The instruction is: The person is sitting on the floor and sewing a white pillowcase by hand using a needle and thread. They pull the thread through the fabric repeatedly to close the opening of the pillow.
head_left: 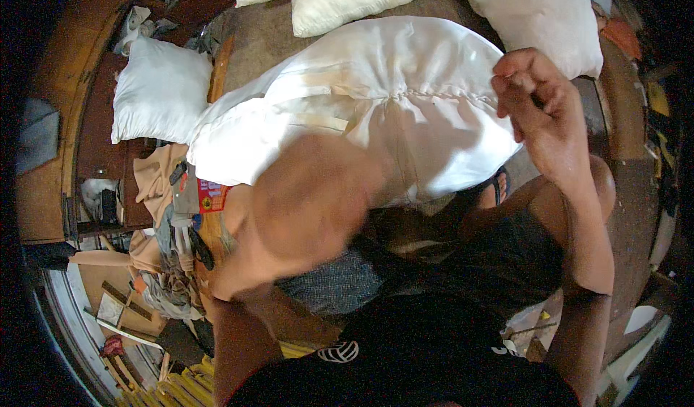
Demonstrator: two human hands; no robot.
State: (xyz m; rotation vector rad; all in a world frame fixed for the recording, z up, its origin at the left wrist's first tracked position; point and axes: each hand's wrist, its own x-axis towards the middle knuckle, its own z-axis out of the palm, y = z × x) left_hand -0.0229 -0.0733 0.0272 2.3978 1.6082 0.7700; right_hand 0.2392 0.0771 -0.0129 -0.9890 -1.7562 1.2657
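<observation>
A large white satin cushion cover (426,60) lies plump across the middle, with a gathered seam and a pale strip on it. My left hand (307,197) is smeared by motion over its lower left part; its fingers and whether it holds anything cannot be made out. My right hand (535,96) is raised at the cushion's right end, fingers curled toward the thumb; whatever is between them is too small or hidden to name. I sit with bent legs, a sandalled foot (495,190) beside the cushion.
White pillows (159,89) lie at the left, back (354,2) and back right (535,16) on the brown surface (256,53). Wooden cabinets (47,190) line the left side, with cloths (155,183) and scrap boards (130,306) below. Yellow slats (173,385) lie at the lower left.
</observation>
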